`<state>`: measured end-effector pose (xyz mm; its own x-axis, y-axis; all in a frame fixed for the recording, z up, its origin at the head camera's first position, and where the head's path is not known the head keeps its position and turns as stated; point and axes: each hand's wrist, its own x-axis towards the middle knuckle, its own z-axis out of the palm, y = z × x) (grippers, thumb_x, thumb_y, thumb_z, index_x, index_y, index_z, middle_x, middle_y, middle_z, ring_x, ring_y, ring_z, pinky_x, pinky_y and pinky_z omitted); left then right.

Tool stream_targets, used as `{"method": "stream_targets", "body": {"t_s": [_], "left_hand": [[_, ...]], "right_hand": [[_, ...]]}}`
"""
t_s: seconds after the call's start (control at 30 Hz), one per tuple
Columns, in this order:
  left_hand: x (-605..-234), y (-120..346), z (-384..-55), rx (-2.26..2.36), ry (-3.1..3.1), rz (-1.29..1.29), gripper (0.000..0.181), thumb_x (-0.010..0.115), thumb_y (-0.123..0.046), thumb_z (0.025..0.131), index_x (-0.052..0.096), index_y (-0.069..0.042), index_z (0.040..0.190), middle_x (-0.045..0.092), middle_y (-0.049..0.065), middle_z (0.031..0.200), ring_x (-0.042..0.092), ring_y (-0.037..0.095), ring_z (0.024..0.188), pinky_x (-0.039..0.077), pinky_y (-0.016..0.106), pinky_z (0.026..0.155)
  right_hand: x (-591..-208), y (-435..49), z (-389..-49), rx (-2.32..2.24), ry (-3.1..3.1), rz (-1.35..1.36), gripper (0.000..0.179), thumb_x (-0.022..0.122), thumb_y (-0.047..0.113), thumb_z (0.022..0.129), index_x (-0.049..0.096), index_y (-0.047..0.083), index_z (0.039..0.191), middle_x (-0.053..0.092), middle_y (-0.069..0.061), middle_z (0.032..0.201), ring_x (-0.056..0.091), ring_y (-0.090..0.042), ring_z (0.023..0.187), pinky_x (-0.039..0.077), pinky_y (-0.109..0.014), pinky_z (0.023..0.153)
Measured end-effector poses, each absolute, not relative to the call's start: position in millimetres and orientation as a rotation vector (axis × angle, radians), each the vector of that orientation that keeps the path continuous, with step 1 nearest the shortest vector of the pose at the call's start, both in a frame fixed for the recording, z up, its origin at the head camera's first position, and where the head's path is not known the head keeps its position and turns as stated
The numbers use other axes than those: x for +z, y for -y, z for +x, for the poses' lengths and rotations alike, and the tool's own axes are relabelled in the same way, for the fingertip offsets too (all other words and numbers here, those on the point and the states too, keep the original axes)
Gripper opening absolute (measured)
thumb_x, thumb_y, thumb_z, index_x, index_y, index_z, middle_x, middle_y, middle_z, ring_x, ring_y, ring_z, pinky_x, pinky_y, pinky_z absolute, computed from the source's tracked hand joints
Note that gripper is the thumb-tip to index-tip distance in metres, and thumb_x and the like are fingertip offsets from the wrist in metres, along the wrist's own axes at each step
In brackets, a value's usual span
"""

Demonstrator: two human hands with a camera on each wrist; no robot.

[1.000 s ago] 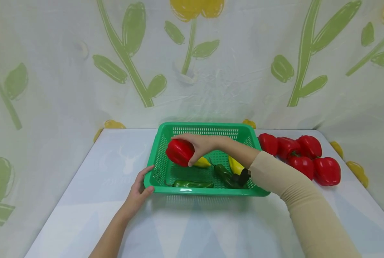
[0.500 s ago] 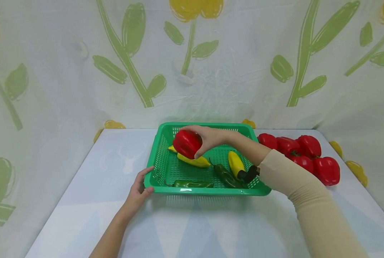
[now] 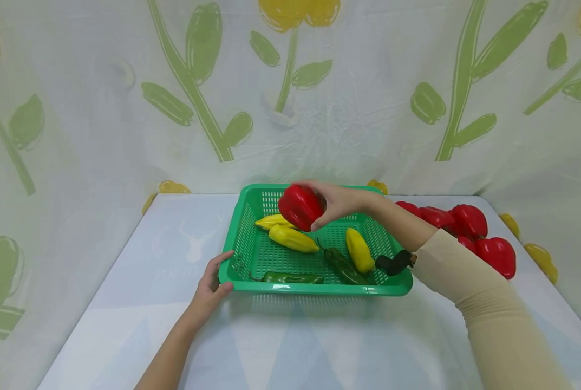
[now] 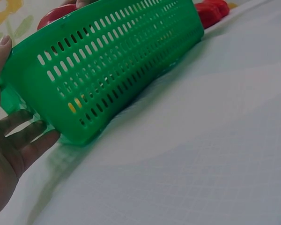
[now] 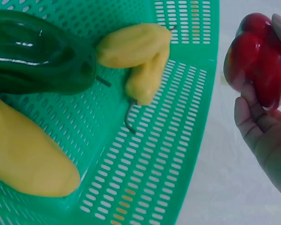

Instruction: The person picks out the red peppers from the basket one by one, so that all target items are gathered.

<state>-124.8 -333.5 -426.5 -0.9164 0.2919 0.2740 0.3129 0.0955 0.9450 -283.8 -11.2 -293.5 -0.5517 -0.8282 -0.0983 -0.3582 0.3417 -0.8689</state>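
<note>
My right hand (image 3: pixel 338 201) grips a red bell pepper (image 3: pixel 299 208) above the back part of a green plastic basket (image 3: pixel 319 290). In the right wrist view, fingers and thumb close round the bell pepper (image 5: pixel 260 58). At the basket's front left corner, my left hand (image 3: pixel 208 287) holds the rim; the left wrist view has the thumb at the rim and the fingers against the end wall. Inside lie yellow peppers (image 3: pixel 294 239) and two long green peppers (image 3: pixel 292 278). One yellow pepper (image 3: pixel 360 250) lies apart towards the right, beside a green pepper (image 3: pixel 343 265).
Several red bell peppers (image 3: pixel 496 255) are grouped on the white table (image 3: pixel 139 281) right of the basket, partly hidden by my right arm. A patterned curtain (image 3: pixel 348 119) hangs behind the table. A black strap with a device (image 3: pixel 395 263) sits on my right wrist.
My right hand has carried the red bell pepper up and to the right from the basket's left side, uncovering the yellow peppers. The left hand has stayed at the corner.
</note>
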Motion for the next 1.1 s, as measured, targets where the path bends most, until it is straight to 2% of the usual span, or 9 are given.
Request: {"method": "stream_targets", "body": {"t_s": [0.6, 1.1], "left_hand": [[-428, 334, -124, -1.986, 2.321, -0.624, 0.057, 0.052, -0.028, 0.097, 0.026, -0.01, 0.146, 0.027, 0.034, 0.143, 0.042, -0.003, 0.123, 0.037, 0.012, 0.095], [-426, 333, -123, -1.987, 2.336, -0.606, 0.055, 0.051, -0.016, 0.097, 0.026, -0.01, 0.145, 0.028, 0.033, 0.142, 0.044, 0.0, 0.121, 0.038, 0.012, 0.094]], "right_hand": [[-285, -47, -273, -1.095, -2.275, -0.955, 0.092, 0.076, 0.014, 0.075, 0.02, 0.013, 0.148, 0.045, -0.016, 0.133, 0.052, -0.033, 0.108, 0.054, -0.038, 0.08], [-274, -96, -256, -1.067, -2.395, -0.821, 0.1, 0.08, 0.017, 0.071, 0.018, 0.014, 0.149, 0.043, -0.016, 0.135, 0.049, -0.034, 0.114, 0.053, -0.042, 0.082]]}}
